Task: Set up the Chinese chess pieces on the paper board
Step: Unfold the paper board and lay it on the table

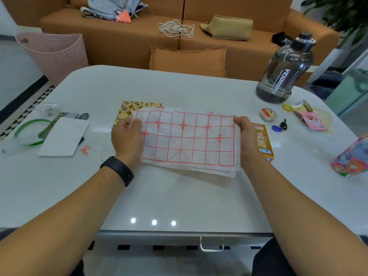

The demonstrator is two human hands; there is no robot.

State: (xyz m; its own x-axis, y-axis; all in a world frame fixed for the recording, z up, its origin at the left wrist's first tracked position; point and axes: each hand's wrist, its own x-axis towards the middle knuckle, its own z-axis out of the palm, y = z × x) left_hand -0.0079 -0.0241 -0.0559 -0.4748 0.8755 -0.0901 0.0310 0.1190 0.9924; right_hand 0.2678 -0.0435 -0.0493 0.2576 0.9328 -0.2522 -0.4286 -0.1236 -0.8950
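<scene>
The board, still folded double, is held just above the table, over the front of the tray of pieces. The left hand pinches its left edge, the right hand its right. To open it well, lift the top layer evenly away from the tray, then flatten it nearer the table's front edge, keeping the thin paper from tearing.

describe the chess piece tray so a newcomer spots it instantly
On the white table, look behind the red-gridded paper board held by both hands. At its far-left corner sits the tray of chess pieces, partly covered: the only cluster of round tan discs with black characters.
</scene>
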